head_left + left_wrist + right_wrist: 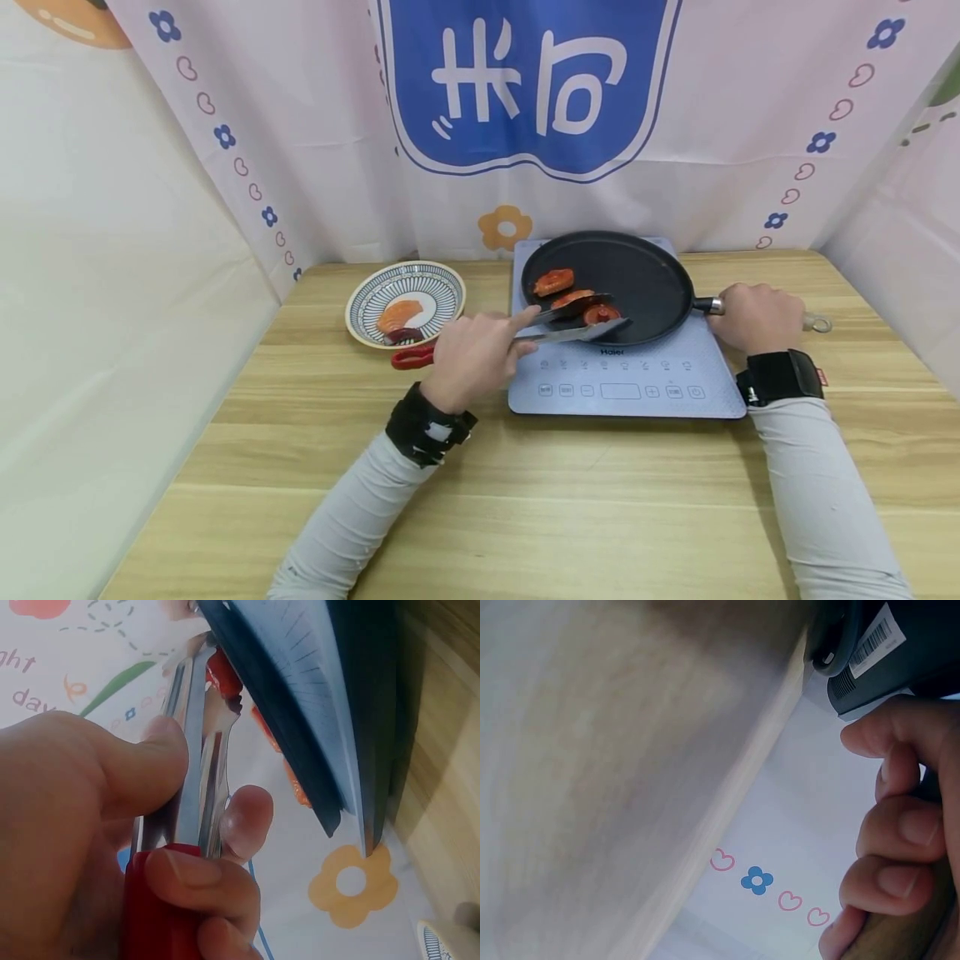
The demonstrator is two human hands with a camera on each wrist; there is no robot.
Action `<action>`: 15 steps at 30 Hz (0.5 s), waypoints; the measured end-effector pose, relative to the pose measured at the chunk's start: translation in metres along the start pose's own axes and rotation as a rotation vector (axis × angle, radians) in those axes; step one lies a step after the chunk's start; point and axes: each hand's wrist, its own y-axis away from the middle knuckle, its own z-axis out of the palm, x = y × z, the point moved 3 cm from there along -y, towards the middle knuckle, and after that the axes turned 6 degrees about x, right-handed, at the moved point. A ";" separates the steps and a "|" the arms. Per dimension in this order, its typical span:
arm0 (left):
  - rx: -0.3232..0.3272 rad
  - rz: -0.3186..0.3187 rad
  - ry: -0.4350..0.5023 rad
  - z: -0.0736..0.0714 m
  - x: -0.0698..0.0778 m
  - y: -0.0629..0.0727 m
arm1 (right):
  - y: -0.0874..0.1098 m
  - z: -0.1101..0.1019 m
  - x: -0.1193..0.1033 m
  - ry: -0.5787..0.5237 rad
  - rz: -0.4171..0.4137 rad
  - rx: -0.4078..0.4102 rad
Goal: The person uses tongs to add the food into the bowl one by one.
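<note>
My left hand [472,358] holds metal tongs [558,336] with red handles [411,357], thumb along one arm. The tongs' tips reach into a black frying pan [645,287], around a red, glossy food piece [602,314]; the left wrist view shows a red piece [223,675] between the arms. Two more reddish-orange pieces [553,282] lie at the pan's left side. My right hand [757,319] grips the pan's handle [813,322]; in the right wrist view its fingers curl round the wooden grip [896,934].
The pan stands on a pale induction cooker [630,404] with a touch panel. To its left is a patterned plate [450,287] with an orange piece [399,316] and a dark red piece [403,335]. Behind the wooden table [525,517] hangs a printed curtain [315,167].
</note>
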 end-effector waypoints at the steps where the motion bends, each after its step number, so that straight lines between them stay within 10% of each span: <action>1: -0.006 -0.002 -0.005 0.000 0.000 0.000 | 0.000 0.000 0.000 -0.001 0.000 0.001; 15: -0.028 -0.008 -0.025 0.001 0.001 0.001 | -0.001 0.001 0.001 -0.003 0.001 -0.004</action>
